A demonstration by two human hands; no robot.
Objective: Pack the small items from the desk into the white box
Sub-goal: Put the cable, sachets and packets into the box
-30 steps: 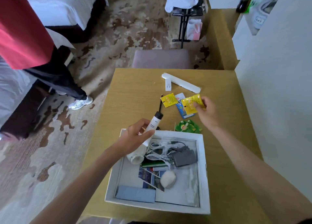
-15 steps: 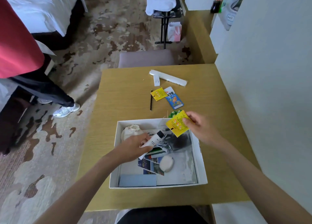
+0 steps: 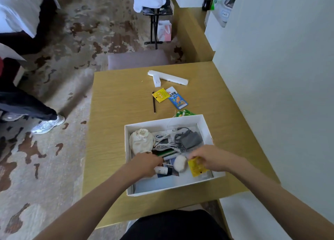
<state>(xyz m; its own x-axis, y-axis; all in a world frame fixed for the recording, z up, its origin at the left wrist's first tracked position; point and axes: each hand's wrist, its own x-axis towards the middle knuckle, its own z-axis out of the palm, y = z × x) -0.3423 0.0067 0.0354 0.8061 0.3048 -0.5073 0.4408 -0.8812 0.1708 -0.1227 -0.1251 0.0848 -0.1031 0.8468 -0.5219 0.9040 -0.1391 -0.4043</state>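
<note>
The white box [image 3: 163, 189] sits on the wooden desk [image 3: 117, 113] in front of me. My left hand [image 3: 146, 164] is inside it, closed around a white tube with a black end [image 3: 163, 170] that lies low in the box. My right hand [image 3: 211, 159] is over the box's right side, pinching a yellow packet [image 3: 196, 168]. Inside the box lie a cream pouch [image 3: 141, 140], white cables [image 3: 163, 142], a grey adapter [image 3: 190, 140] and a white round pad [image 3: 180, 163]. On the desk remain a yellow packet [image 3: 160, 94], a blue packet [image 3: 177, 98], a green packet [image 3: 183, 112], a black pen [image 3: 154, 102] and a white bar [image 3: 169, 77].
A white wall [image 3: 280, 77] borders the desk on the right. A chair seat [image 3: 137, 59] stands at the desk's far edge. A person's leg and a white sneaker [image 3: 47, 125] are on the patterned carpet to the left. A bed corner is at the top left.
Both hands have come down into the box: the left brought the white tube from above the rim to the box floor, the right carried the yellow packet from the desk into the box.
</note>
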